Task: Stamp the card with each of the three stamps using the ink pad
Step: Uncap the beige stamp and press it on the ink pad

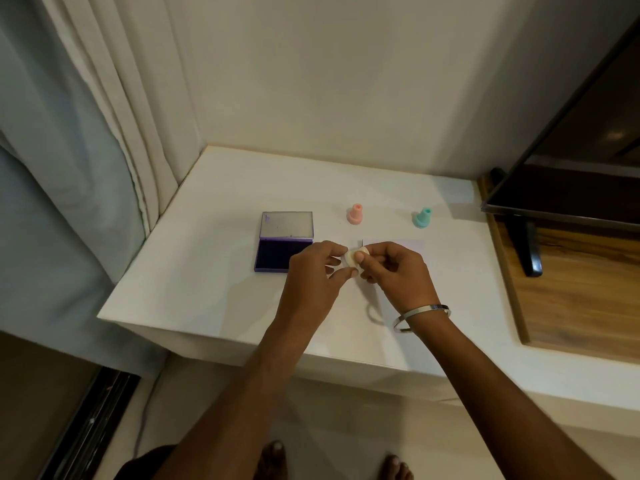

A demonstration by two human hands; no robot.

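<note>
Both hands hold a pale cream stamp above the white table. My left hand pinches its left end, my right hand grips its right end. The purple ink pad lies open just left of my left hand, its lid raised behind it. A pink stamp and a teal stamp stand upright farther back. The pale lilac card lies flat under and behind my right hand, mostly hidden.
A dark TV screen on a black stand sits on a wooden surface at the right. Curtains hang at the left and a wall runs behind the table. My feet show below the table's front edge.
</note>
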